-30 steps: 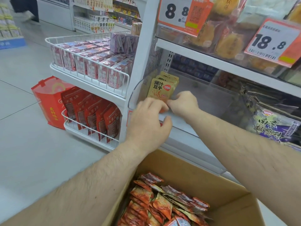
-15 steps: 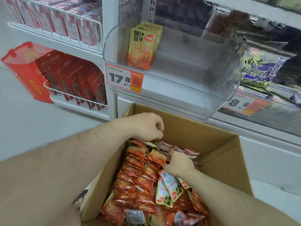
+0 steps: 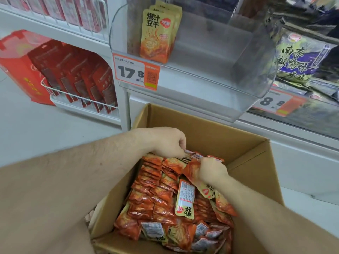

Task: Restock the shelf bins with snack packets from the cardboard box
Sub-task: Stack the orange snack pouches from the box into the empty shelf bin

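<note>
- Box point(image 3: 244, 153): cardboard, open-topped, sitting on the floor below the shelf, near centre; it is holding a dense load of packets point(image 3: 156, 195), orange-red, most standing in rows along the left side, others lying loose and face-down toward the near right.
- Left hand point(image 3: 166, 143): reaching into the far end of the box, fingers curled and pinching the top edges of the packets at the far end of the rows; how many it is holding cannot be told.
- Right hand point(image 3: 211, 170): working just right of the left hand, fingers curled down around an orange packet at the far middle of the box; the fingertips are hidden.
- Bin point(image 3: 211, 85): clear plastic, hanging on the shelf directly above and beyond the box; it is showing only a short stack point(image 3: 158, 35) of the same yellow-orange packets, standing upright against its left wall, with most of its floor bare to the right.
- Price tag point(image 3: 136, 74): orange and white, reading 17.8, sitting on the bin's front left.
- Step in hand, as judged: both hands are gathering a bunch of packets from the box; the lift is not yet made.
- Next move, as judged: it is calling for squaring the bunch between both hands, raising it over the bin's front lip, and standing it upright, face forward, just right of the stack.
- Neighbours: a bin of dark green bags point(image 3: 300, 57) to the right; red packs point(image 3: 78, 74) in a wire basket to the left.
</note>
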The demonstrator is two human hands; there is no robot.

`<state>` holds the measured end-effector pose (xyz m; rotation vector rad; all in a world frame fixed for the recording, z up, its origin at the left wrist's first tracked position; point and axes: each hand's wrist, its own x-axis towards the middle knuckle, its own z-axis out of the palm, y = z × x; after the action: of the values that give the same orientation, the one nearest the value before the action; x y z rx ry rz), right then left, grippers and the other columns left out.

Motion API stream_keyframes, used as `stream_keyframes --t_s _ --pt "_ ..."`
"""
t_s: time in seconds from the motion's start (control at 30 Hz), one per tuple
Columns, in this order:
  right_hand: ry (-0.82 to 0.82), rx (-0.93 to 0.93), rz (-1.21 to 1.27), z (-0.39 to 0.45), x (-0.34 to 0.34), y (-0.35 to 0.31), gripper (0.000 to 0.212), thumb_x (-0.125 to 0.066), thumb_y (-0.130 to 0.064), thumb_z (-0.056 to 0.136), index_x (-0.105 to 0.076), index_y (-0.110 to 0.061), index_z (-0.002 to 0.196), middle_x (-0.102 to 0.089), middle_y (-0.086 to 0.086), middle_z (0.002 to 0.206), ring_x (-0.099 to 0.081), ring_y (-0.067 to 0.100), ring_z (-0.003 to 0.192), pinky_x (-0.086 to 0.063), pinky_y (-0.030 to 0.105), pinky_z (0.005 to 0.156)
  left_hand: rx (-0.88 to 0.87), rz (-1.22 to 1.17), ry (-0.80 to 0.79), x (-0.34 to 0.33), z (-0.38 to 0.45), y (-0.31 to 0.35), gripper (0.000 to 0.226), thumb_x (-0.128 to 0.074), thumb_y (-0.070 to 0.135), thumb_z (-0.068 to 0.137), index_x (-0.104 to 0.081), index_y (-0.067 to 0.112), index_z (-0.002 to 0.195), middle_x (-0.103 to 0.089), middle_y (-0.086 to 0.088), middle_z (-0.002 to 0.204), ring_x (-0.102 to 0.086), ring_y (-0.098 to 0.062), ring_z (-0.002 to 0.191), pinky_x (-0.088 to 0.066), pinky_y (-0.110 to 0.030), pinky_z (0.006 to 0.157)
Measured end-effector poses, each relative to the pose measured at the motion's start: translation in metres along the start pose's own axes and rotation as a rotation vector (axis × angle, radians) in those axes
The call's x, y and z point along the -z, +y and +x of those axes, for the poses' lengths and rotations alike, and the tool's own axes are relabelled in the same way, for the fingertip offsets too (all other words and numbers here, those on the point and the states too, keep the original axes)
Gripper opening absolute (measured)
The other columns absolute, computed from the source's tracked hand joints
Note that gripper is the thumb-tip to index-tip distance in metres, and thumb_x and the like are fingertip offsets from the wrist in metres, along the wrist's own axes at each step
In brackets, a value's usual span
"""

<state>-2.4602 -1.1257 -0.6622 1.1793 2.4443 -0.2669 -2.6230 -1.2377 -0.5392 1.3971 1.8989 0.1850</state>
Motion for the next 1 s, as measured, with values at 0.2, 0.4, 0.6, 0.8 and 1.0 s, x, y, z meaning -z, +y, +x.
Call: stream_keyframes --t_s 0.2,0.4,0.6,0.8,1.0 --pt "-0.327 0.311 0.543 -0.020 0.081 -0.008 0.015 -0.063 -0.018 0.095 -0.073 -0.010 0.089 -0.057 -0.009 0.062 -0.046 0.004 0.051 -0.039 0.019 0.051 0.103 -0.214 -0.005 -0.017 0.008 0.006 0.076 -0.082 0.036 0.075 -0.047 0.018 0.140 -0.058 0.001 0.127 -0.061 -0.017 0.109 -0.053 -0.036 0.097" --pt "-0.485 0.045 1.035 -0.008 0.065 0.013 0.022 -0.068 -0.032 0.091 -0.070 -0.011 0.097 -0.074 0.005 0.088 -0.069 0.015 0.075 -0.054 0.027 0.064 0.211 -0.361 -0.006 -0.028 0.011 0.006 0.037 -0.085 0.015 0.077 -0.071 0.014 0.112 -0.068 -0.001 0.112 -0.068 -0.021 0.091 -0.059 -0.034 0.082" --pt "-0.230 -0.524 0.433 0.004 -0.043 0.073 0.035 -0.067 -0.037 0.083 -0.063 -0.009 0.104 -0.065 0.007 0.092 -0.066 0.025 0.079 -0.052 0.028 0.062 0.354 -0.675 0.186 -0.027 0.018 0.000 0.019 -0.080 0.001 0.073 -0.075 0.005 0.091 -0.075 -0.018 0.088 -0.072 -0.026 0.072 -0.059 -0.036 0.067" --pt "-0.178 -0.575 0.318 -0.007 -0.092 0.071 0.063 -0.072 -0.033 0.082 -0.044 -0.007 0.132 -0.057 0.011 0.129 -0.059 0.027 0.117 -0.051 0.031 0.086 0.429 -0.805 0.116 -0.030 0.023 -0.009 0.010 -0.066 -0.005 0.086 -0.065 0.004 0.088 -0.073 -0.016 0.092 -0.070 -0.022 0.073 -0.057 -0.031 0.058" --pt "-0.045 -0.495 0.236 -0.016 -0.060 0.074 0.008 -0.061 -0.020 0.088 -0.062 -0.015 0.094 -0.070 0.006 0.105 -0.068 0.025 0.096 -0.054 0.028 0.073 0.436 -0.910 0.030 -0.040 0.027 -0.015 0.035 -0.050 -0.020 0.085 -0.065 0.001 0.108 -0.067 -0.018 0.115 -0.064 -0.031 0.108 -0.057 -0.036 0.079"
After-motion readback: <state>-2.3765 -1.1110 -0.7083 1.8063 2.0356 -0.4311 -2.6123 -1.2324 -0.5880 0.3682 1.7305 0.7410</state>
